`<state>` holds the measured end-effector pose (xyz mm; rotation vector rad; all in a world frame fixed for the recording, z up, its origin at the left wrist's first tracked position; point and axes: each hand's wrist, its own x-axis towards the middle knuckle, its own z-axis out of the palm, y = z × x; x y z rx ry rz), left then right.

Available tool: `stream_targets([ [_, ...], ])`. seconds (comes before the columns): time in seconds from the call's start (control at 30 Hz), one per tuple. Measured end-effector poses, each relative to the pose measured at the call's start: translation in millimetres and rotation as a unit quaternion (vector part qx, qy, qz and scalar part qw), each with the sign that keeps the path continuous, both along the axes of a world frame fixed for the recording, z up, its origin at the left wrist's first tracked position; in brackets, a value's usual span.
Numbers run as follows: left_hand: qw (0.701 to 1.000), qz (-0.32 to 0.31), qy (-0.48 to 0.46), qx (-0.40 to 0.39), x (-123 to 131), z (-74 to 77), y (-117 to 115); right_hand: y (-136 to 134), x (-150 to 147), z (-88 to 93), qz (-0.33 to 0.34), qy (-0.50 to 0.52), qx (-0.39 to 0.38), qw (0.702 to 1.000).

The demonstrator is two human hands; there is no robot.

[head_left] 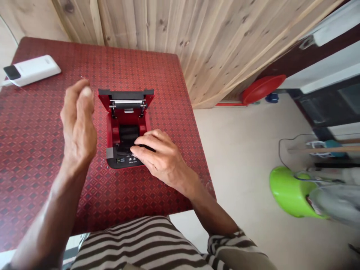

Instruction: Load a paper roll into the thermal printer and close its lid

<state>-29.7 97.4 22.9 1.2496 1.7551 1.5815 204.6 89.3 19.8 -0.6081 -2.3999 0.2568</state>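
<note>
A small red and black printer [113, 132] sits on the table with its lid [126, 93] raised, showing a roller and the hollow compartment inside. Over the front right of this printer lies my right hand [161, 157], its fingers stretched out and touching the black front part near the compartment. The thumb of that hand is hidden. To the left of the printer, my left hand [80, 122] is held above the table, apart from the device. Its fingers are curled in against the thumb; whatever is between them, if anything, is too small to make out.
The table [39, 150] has a red patterned cover and meets a wooden plank wall [168, 26]. A white power bank [36, 70] with a cable lies at the far left. On the floor to the right are a green bucket [289, 191] and a red basin [263, 89].
</note>
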Motion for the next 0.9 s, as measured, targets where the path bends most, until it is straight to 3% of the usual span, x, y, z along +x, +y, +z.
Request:
stream_targets([
  [0.1,0.998,0.016,-0.064,-0.019,5.2,13.8,42.3,-4.8,2.7,-1.0,-0.015,-0.013,0.015,1.0],
  [0.17,0.994,0.0,-0.102,-0.046,9.0,12.7,50.5,-9.1,4.4,-2.4,-0.022,-0.012,0.023,0.999],
  [0.23,0.991,-0.017,-0.127,-0.042,10.6,4.5,39.8,-13.9,5.5,-5.0,-0.035,-0.005,0.042,0.999],
  [0.33,0.988,-0.049,-0.143,-0.026,9.7,-12.8,1.7,-21.1,5.6,-9.7,-0.058,0.006,0.071,0.996],
  [0.5,0.976,-0.079,-0.162,-0.119,8.5,-30.9,-50.4,-26.9,4.2,-11.2,-0.087,0.023,0.062,0.994],
  [0.67,0.963,-0.104,-0.183,-0.169,10.8,-31.3,-58.4,-27.5,2.7,-7.4,-0.1,0.025,0.003,0.995],
  [0.9,0.969,-0.103,-0.157,-0.161,13.9,-30.1,-57.3,-29.5,1.0,-5.4,-0.103,0.021,-0.03,0.994],
])
